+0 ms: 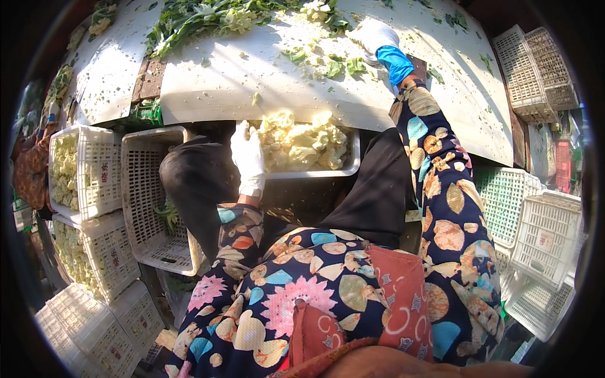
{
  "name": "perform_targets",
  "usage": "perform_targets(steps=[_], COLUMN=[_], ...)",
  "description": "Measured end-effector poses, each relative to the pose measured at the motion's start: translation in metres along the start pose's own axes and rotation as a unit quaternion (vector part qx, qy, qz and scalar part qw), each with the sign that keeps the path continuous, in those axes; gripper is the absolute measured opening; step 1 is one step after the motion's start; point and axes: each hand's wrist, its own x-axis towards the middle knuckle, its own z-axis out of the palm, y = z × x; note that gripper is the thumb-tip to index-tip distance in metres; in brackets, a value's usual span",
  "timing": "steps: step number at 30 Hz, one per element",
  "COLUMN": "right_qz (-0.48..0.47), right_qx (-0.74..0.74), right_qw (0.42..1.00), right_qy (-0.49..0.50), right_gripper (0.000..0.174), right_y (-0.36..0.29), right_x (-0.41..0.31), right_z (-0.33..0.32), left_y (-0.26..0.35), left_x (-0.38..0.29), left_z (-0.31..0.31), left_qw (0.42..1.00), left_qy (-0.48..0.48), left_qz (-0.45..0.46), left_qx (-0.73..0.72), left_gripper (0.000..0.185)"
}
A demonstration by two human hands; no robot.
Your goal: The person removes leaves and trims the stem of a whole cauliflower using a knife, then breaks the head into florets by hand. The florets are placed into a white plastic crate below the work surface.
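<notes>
My left hand (247,156), in a white glove, rests at the left end of a white tray (326,174) heaped with cauliflower florets (305,144); its fingers lie at the tray's edge beside the florets. The tray sits between my knees, against the front edge of the white-covered table. My right hand (376,38), in a white glove with a blue cuff, reaches out over the table, near leaf scraps (345,67) and crumbs of cauliflower. Whether it holds anything is hidden. Cauliflower with green leaves (236,20) lies at the table's far side.
An empty-looking white crate (160,257) with a green leaf inside stands by my left knee. Further left are crates of florets (64,170). Stacked white plastic crates (548,236) stand at the right, others (531,71) at the upper right. The white table sheet (212,94) curves down at its front edge.
</notes>
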Motion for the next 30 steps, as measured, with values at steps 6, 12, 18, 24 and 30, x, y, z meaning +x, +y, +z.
perform_targets(steps=[6, 12, 18, 24, 30], right_qz=[-0.114, -0.127, -0.089, -0.112, -0.101], right_qx=[0.146, 0.124, 0.147, 0.170, 0.209], right_qw=[0.982, 0.984, 0.970, 0.973, 0.970], right_qy=[-0.042, -0.018, -0.173, -0.108, -0.076], right_gripper=[0.038, 0.036, 0.046, 0.049, 0.067], right_y=[-0.082, -0.085, -0.073, -0.103, -0.118], right_x=[-0.154, -0.227, -0.219, -0.227, -0.271], right_z=[0.050, 0.155, 0.177, 0.201, 0.213], left_y=[-0.042, -0.017, -0.047, -0.072, -0.102], left_x=[0.010, -0.050, -0.057, -0.024, -0.022], left_z=[-0.020, -0.010, 0.000, 0.006, -0.012], left_qw=[0.961, 0.898, 0.837, 0.777, 0.758], left_qy=[0.123, -0.060, -0.320, -0.378, -0.367], left_qz=[0.115, 0.262, 0.122, 0.184, 0.243], left_qx=[0.218, 0.349, 0.426, 0.468, 0.481], left_gripper=[0.047, 0.015, 0.034, 0.023, 0.021])
